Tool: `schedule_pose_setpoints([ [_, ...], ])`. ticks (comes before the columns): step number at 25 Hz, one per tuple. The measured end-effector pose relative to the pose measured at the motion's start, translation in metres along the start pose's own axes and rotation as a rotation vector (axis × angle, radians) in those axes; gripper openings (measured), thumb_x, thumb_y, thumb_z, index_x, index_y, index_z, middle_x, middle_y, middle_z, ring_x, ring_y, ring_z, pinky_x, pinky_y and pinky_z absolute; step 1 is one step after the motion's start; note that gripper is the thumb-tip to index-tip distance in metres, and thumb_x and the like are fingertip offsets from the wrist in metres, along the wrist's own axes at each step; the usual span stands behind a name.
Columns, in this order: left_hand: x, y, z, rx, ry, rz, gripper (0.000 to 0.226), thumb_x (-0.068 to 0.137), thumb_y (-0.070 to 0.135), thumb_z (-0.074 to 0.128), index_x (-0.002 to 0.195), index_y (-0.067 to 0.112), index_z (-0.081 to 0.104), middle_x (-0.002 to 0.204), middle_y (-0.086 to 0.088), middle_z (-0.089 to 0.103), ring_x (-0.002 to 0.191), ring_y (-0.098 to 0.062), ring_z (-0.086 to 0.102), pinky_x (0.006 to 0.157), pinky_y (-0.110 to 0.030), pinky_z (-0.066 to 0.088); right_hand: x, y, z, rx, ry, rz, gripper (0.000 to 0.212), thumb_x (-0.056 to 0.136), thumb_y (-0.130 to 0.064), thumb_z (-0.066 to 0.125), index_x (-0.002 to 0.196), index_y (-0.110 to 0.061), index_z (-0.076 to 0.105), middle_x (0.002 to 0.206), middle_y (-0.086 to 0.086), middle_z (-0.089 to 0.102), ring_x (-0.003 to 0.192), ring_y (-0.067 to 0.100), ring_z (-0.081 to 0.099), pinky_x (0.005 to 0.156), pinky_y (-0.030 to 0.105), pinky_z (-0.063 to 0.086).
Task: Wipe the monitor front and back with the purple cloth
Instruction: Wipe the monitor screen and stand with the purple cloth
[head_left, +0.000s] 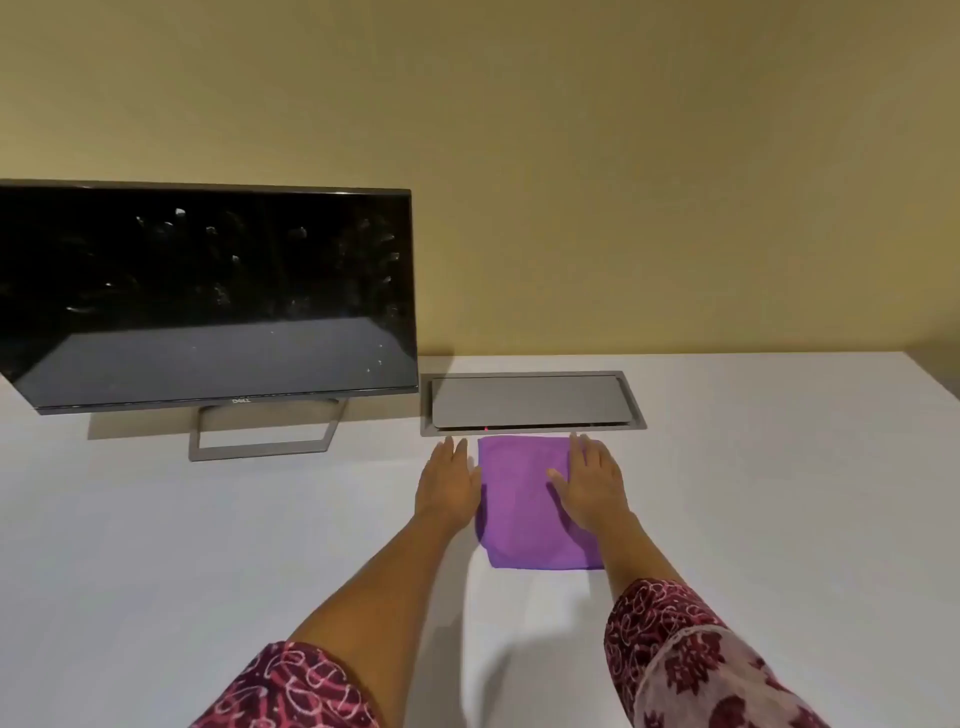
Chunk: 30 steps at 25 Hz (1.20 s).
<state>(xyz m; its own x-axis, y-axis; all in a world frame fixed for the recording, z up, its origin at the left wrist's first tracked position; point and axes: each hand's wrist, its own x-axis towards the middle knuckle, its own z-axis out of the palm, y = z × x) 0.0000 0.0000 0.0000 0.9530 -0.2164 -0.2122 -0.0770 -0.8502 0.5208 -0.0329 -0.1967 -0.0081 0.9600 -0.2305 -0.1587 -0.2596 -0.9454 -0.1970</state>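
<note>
1. The Dell monitor (208, 296) took up the left side, screen overhanging its frame stand (262, 434), the one big blocker.
2. A cable hatch (530, 402) sat just past the purple cloth (519, 504), lying flat in the white desk (208, 545).
3. Open desk ran right of the cloth and in front of the stand.
4. Room between monitor and wall (623, 182): couldn't tell.
</note>
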Motion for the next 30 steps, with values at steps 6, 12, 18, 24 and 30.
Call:
schedule_pose_setpoints([
  [6, 0.005, 0.023, 0.029, -0.273, -0.129, -0.205, 0.047, 0.1, 0.024, 0.039, 0.142, 0.005, 0.031, 0.147, -0.012, 0.037, 0.133, -0.028, 0.037, 0.108, -0.034, 0.031, 0.001, 0.038, 0.017, 0.089, -0.121, 0.066, 0.068, 0.099, -0.041, 0.037, 0.15, -0.009, 0.006, 0.156, 0.009, 0.013, 0.141, 0.029, 0.017, 0.113, 0.038, 0.022],
  [12, 0.019, 0.024, 0.054, -0.369, -0.108, -0.387, 0.04, 0.087, 0.027, 0.062, 0.116, 0.002, 0.049, 0.119, -0.018, 0.055, 0.104, -0.032, 0.056, 0.091, -0.041, 0.049, 0.012, 0.053, 0.025, 0.182, -0.168, 0.167, 0.078, 0.091, -0.036, 0.057, 0.148, -0.008, 0.012, 0.146, 0.012, 0.026, 0.131, 0.028, 0.031, 0.104, 0.037, 0.034],
  [18, 0.024, 0.034, 0.053, -0.466, -0.148, -0.51, 0.058, 0.083, 0.031, 0.069, 0.127, 0.006, 0.041, 0.123, -0.012, 0.053, 0.109, -0.029, 0.055, 0.087, -0.033, 0.047, 0.029, 0.06, 0.028, 0.554, -0.133, 0.377, 0.072, 0.077, -0.022, 0.075, 0.133, -0.009, 0.033, 0.127, 0.014, 0.048, 0.115, 0.032, 0.05, 0.096, 0.041, 0.044],
  [24, 0.035, 0.042, 0.052, -0.501, -0.21, -0.489, 0.036, 0.086, 0.022, 0.063, 0.116, 0.005, 0.054, 0.116, -0.012, 0.06, 0.1, -0.027, 0.057, 0.085, -0.031, 0.047, 0.04, 0.061, 0.022, 0.559, -0.222, 0.357, 0.045, 0.079, -0.015, 0.071, 0.118, -0.003, 0.052, 0.115, 0.013, 0.058, 0.099, 0.026, 0.057, 0.082, 0.031, 0.046],
  [30, 0.033, 0.053, 0.016, -0.761, -0.117, -0.349, 0.033, 0.083, 0.009, 0.06, 0.113, 0.017, 0.051, 0.11, -0.008, 0.059, 0.092, -0.024, 0.055, 0.075, -0.031, 0.047, 0.03, 0.049, -0.001, 0.97, -0.032, 0.295, 0.031, 0.085, -0.013, 0.062, 0.106, -0.024, 0.042, 0.105, 0.004, 0.055, 0.084, 0.016, 0.057, 0.083, 0.041, 0.051],
])
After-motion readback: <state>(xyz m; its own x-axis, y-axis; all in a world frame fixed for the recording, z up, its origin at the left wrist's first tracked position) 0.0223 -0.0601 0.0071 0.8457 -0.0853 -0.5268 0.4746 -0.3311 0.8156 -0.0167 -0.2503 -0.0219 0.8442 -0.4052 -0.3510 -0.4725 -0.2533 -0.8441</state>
